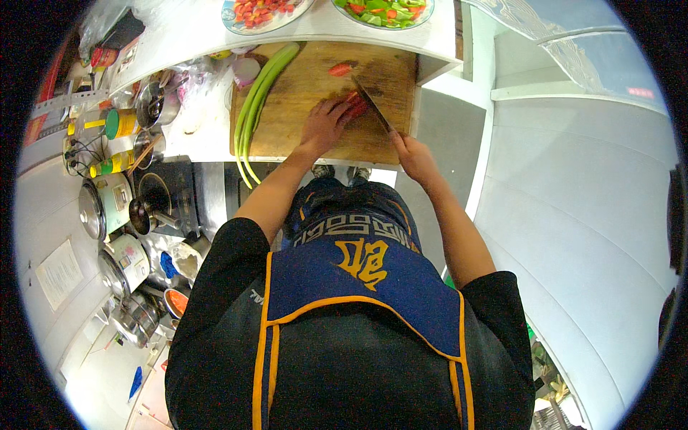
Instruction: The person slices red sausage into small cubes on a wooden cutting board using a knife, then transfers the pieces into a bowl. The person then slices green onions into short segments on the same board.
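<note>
My right hand (416,160) is closed around the handle of a kitchen knife (372,102), its blade slanting up and left over a wooden cutting board (322,141). Under the fingertips of my left hand (325,124) lies a dark red piece of food (357,106), pressed on the board right beside the blade. Beyond the blade's tip sits a small bright red piece (339,69). Long green stalks (263,97) lie along the board's left side, their thin ends hanging past the near edge. A purple-skinned onion (246,71) rests by the board's upper left corner.
On the raised white shelf ahead stand a plate of diced red pieces (263,12) and a plate of green and red pieces (384,12). At left are bottles (114,163), a black cooktop (180,193) with a small pan (142,215), and rice cookers (110,201). A white wall borders the right.
</note>
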{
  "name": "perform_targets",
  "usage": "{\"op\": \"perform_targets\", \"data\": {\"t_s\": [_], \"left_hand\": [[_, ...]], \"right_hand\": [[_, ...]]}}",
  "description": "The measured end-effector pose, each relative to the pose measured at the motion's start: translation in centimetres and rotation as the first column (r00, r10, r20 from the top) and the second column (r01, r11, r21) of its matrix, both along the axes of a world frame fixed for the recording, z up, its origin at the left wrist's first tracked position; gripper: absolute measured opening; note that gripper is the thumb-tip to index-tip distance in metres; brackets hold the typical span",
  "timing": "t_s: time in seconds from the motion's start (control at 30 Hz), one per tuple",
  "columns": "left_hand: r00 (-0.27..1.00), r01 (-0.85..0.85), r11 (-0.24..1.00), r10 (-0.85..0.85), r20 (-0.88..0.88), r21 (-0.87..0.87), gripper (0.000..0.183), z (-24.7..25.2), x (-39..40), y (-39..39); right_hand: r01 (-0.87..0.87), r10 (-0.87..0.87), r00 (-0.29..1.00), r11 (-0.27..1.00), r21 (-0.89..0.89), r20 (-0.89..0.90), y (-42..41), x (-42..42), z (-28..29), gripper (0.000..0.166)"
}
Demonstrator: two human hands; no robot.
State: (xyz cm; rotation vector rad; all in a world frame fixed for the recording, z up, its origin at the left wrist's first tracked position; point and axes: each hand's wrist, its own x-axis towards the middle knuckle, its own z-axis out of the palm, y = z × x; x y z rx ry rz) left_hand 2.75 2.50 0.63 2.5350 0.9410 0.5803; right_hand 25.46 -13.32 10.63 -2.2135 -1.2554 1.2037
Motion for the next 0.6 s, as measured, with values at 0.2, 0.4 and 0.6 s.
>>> {"op": "perform_targets", "data": {"t_s": [0.2, 0.4, 0.6], "left_hand": [[0.999, 0.006, 1.0, -0.008, -0.05, -0.031, 0.047, 0.9, 0.7, 0.2], [0.992, -0.018, 0.991, 0.001, -0.128, -0.134, 0.054, 2.4, 0.5, -0.4], [0.987, 0.047, 0.992, -0.065, -0.15, -0.117, 0.055, 2.6, 0.2, -0.4]], "right_hand": [[-0.064, 0.063, 0.997, 0.998, 0.019, 0.045, 0.1, 0.1, -0.8, 0.059], [-0.104, 0.105, 0.994, 0.993, -0.051, 0.02, 0.7, 0.3, 0.5, 0.06], [-0.103, 0.103, 0.995, 0.995, -0.013, 0.002, 0.6, 0.4, 0.6, 0.061]]}}
